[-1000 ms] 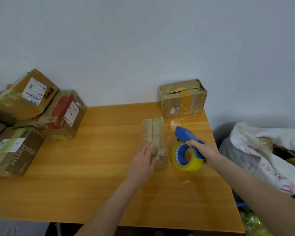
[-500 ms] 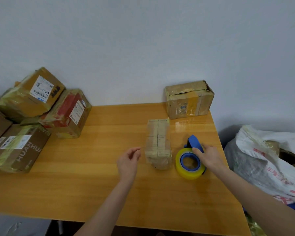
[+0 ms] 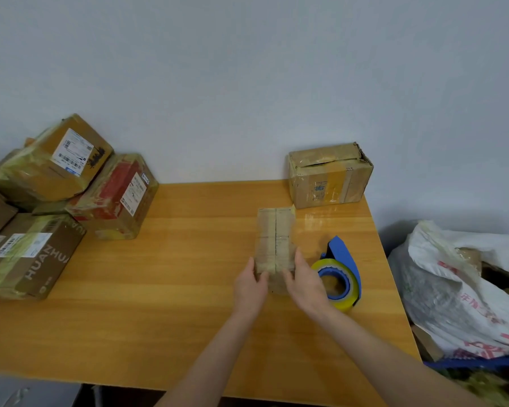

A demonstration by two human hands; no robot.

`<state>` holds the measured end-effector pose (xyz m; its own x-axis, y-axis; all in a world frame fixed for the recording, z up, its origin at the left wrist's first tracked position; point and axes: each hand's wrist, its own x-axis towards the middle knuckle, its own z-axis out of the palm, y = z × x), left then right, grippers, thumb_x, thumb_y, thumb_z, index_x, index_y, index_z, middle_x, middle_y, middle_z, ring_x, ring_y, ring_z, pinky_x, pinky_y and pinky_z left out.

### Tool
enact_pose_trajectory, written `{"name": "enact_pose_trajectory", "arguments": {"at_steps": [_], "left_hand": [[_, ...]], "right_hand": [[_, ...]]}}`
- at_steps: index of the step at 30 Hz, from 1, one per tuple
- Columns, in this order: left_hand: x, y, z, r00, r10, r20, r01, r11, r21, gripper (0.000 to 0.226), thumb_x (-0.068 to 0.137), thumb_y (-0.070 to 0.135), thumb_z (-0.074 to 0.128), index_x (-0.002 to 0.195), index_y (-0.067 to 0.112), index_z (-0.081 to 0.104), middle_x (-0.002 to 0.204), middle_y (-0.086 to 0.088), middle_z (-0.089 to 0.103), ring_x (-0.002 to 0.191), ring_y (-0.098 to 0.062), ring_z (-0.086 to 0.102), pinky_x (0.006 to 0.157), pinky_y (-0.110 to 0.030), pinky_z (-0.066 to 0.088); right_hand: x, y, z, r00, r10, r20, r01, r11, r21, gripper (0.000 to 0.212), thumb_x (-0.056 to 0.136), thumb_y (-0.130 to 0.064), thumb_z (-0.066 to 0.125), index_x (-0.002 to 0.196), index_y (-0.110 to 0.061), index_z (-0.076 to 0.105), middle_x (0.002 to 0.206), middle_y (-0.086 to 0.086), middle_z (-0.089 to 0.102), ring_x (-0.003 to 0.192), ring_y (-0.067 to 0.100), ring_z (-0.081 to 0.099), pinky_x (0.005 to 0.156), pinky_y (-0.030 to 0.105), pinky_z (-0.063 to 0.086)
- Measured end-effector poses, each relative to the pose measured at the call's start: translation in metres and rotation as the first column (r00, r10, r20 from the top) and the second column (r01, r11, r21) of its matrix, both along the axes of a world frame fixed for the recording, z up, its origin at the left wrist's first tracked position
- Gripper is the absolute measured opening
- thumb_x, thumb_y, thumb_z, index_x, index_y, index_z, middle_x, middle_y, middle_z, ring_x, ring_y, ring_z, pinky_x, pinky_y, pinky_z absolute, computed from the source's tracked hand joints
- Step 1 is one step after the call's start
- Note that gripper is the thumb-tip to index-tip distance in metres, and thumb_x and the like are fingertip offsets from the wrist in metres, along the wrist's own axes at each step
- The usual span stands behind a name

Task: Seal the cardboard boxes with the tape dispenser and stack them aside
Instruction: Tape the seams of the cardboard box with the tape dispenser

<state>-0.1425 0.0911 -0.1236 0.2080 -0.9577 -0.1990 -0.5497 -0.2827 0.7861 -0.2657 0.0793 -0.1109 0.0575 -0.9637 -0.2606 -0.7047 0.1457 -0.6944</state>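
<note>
Left hand (image 3: 249,284) and right hand (image 3: 305,284) clasp the box's (image 3: 275,233) near end, fingers (image 3: 299,259) curled round it, dispenser (image 3: 343,276) alongside. A carton (image 3: 39,259) reads "HUANHU" (other labels illegible).

1. This is a parcel-packing corner, more a back room or mailroom than a home.
2. Taped cardboard boxes (image 3: 56,177) with printed shipping labels (image 3: 72,149) are piled at the left end of a plain wooden counter (image 3: 174,304).
3. A blue tape dispenser (image 3: 343,259) holding a yellowish roll lies on the counter.
4. A bare pale wall (image 3: 247,83) stands behind, and beside the counter is a white sack (image 3: 459,304) stuffed with cardboard and wrapping.
</note>
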Motion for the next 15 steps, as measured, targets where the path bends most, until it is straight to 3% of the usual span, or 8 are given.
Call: {"name": "enact_pose_trajectory", "arguments": {"at_steps": [2, 4, 5, 7, 9, 15], "left_hand": [[0.005, 0.002, -0.001, 0.996, 0.004, -0.088, -0.001, 0.999, 0.034, 0.044, 0.095, 0.017, 0.057, 0.138, 0.016, 0.048, 0.118, 0.011, 0.06, 0.086, 0.005, 0.055, 0.063, -0.002, 0.044], [0.014, 0.003, -0.002, 0.996, 0.059, -0.072, -0.058, 0.998, 0.025, 0.049, 0.093, 0.026, 0.061, 0.138, 0.014, 0.049, 0.122, 0.007, 0.058, 0.09, 0.002, 0.054, 0.063, -0.003, 0.042], [0.019, 0.003, -0.003, 0.996, 0.089, -0.031, -0.089, 0.996, 0.0, 0.048, 0.091, 0.03, 0.063, 0.136, 0.014, 0.052, 0.12, 0.005, 0.06, 0.09, 0.0, 0.054, 0.063, -0.005, 0.042], [0.024, 0.003, -0.003, 0.995, 0.101, 0.014, -0.1, 0.994, -0.04, 0.043, 0.089, 0.035, 0.066, 0.127, 0.017, 0.06, 0.098, 0.008, 0.063, 0.081, 0.0, 0.056, 0.061, -0.008, 0.041], [0.024, 0.002, -0.002, 0.996, 0.087, -0.008, -0.087, 0.996, -0.034, 0.035, 0.087, 0.033, 0.068, 0.119, 0.018, 0.065, 0.083, 0.011, 0.062, 0.075, 0.0, 0.057, 0.059, -0.01, 0.043], [0.019, -0.002, -0.005, 0.993, 0.096, -0.064, -0.099, 0.994, -0.045, 0.025, 0.081, 0.019, 0.074, 0.105, 0.018, 0.068, 0.078, 0.009, 0.063, 0.072, -0.003, 0.058, 0.06, -0.008, 0.043]], "right_hand": [[-0.01, -0.002, 0.001, 0.998, 0.014, 0.059, -0.013, 1.0, -0.016, 0.062, 0.101, -0.028, 0.046, 0.155, -0.019, 0.017, 0.136, 0.006, 0.056, 0.111, 0.022, 0.059, 0.09, 0.038, 0.053], [-0.026, -0.006, 0.0, 0.999, -0.019, 0.038, 0.021, 0.999, -0.05, 0.057, 0.099, -0.033, 0.052, 0.151, -0.019, 0.031, 0.131, 0.005, 0.058, 0.112, 0.018, 0.058, 0.091, 0.033, 0.051], [-0.034, -0.006, -0.001, 0.999, -0.041, 0.008, 0.041, 0.997, -0.062, 0.059, 0.097, -0.036, 0.055, 0.149, -0.018, 0.034, 0.123, 0.004, 0.06, 0.107, 0.016, 0.059, 0.086, 0.027, 0.051], [-0.042, -0.004, -0.003, 1.0, -0.022, 0.008, 0.022, 0.999, -0.05, 0.063, 0.094, -0.037, 0.06, 0.149, -0.018, 0.034, 0.088, -0.005, 0.061, 0.078, 0.006, 0.058, 0.061, 0.014, 0.045], [-0.038, -0.001, -0.004, 0.998, 0.03, 0.052, -0.029, 0.999, -0.029, 0.066, 0.092, -0.034, 0.063, 0.149, -0.022, 0.033, 0.069, -0.014, 0.051, 0.061, 0.0, 0.051, 0.049, 0.011, 0.039], [-0.034, -0.003, -0.014, 0.998, -0.001, 0.067, 0.006, 0.997, -0.074, 0.062, 0.091, -0.02, 0.066, 0.147, -0.028, 0.04, 0.073, -0.012, 0.058, 0.068, 0.001, 0.054, 0.06, 0.011, 0.042]]}}
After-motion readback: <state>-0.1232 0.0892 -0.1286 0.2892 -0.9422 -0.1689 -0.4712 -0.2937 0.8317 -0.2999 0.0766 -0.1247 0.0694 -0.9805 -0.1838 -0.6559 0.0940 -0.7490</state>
